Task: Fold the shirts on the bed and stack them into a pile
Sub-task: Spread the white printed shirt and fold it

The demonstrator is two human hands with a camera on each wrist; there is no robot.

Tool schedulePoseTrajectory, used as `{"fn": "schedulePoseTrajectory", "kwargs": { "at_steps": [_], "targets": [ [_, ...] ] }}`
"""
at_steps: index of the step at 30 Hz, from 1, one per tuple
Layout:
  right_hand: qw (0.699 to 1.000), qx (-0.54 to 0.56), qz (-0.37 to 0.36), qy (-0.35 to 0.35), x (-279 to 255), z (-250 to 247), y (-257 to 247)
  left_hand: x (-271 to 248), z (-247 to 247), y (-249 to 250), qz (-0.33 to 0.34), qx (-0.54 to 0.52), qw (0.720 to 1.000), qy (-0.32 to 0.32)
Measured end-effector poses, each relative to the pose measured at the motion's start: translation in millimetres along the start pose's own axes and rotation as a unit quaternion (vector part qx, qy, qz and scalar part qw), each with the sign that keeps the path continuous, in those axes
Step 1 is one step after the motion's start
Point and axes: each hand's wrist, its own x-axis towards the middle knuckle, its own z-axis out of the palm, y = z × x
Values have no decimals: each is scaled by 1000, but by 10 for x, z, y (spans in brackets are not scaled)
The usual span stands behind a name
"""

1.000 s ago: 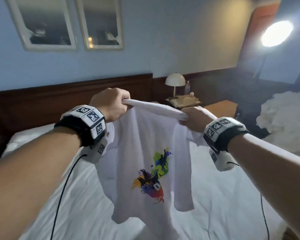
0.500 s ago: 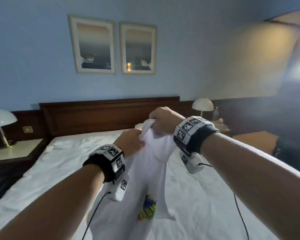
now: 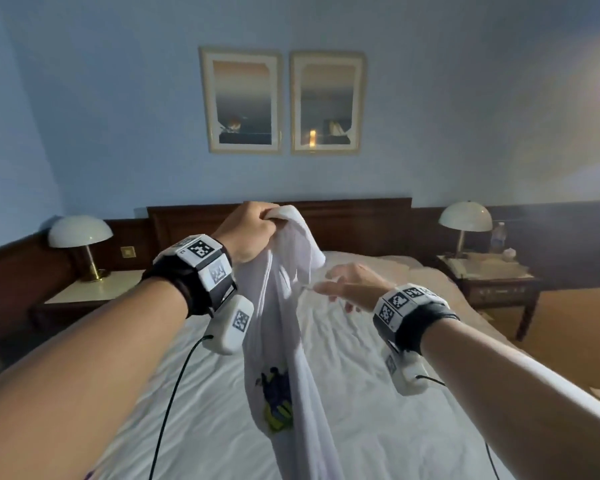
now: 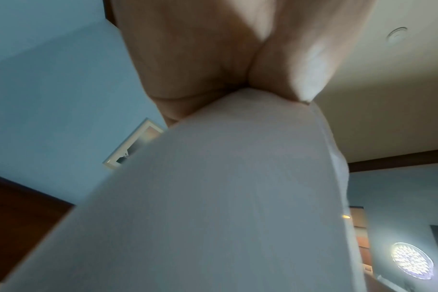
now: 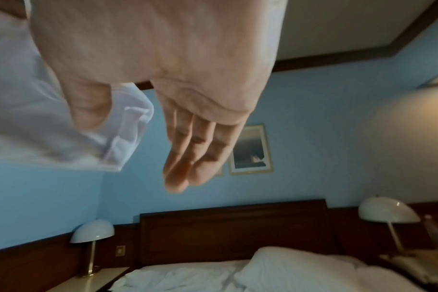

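A white T-shirt (image 3: 284, 327) with a coloured print hangs in a narrow bunch above the bed (image 3: 378, 393). My left hand (image 3: 250, 233) grips its top edge, fingers curled round the cloth, raised in front of the headboard. In the left wrist view the shirt (image 4: 225, 197) drapes down from the closed left hand (image 4: 225, 59). My right hand (image 3: 350, 284) hovers to the right of the shirt, lower, fingers straight and holding nothing. In the right wrist view the right hand (image 5: 188, 148) is flat, with a fold of the shirt (image 5: 63, 128) behind its thumb.
A dark wooden headboard (image 3: 361, 220) stands behind the bed, with white pillows (image 5: 275, 262) against it. Nightstands with dome lamps flank it, left lamp (image 3: 80, 233) and right lamp (image 3: 465, 218). Two framed pictures (image 3: 281, 102) hang on the blue wall. The wooden floor (image 3: 568, 327) lies to the right.
My right hand let go of the shirt and dropped to the right, fingers now straight. My left hand kept its grip and rose. The head view swung left toward the headboard.
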Motion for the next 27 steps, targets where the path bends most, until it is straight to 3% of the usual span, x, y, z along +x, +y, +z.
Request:
{"fn": "schedulePoseTrajectory", "kwargs": {
  "at_steps": [3,6,10,13,16,18,22,25,27],
  "targets": [
    [987,85,-37,-132,-19,255,-87,43,5,99,4,17,1000,2],
    [980,110,-86,-141,8,479,-200,71,-28,160,7,43,999,4],
    [978,141,-117,-96,73,585,-245,53,-206,164,23,50,998,29],
    [974,194,-121,-1,152,534,-274,-8,-414,78,18,46,997,57],
    [975,171,-104,99,239,436,-299,-54,-613,-115,-10,76,995,67],
    [967,185,-102,146,239,368,-368,-96,-733,-277,-39,126,991,17],
    [966,157,-118,167,187,285,-563,-243,-880,-490,-95,198,960,-176],
    [974,79,-145,154,163,288,-702,-313,-797,-571,-127,105,955,-247],
    [970,57,-172,160,143,280,-820,-348,-642,-606,-91,43,963,-249]
  ]
}}
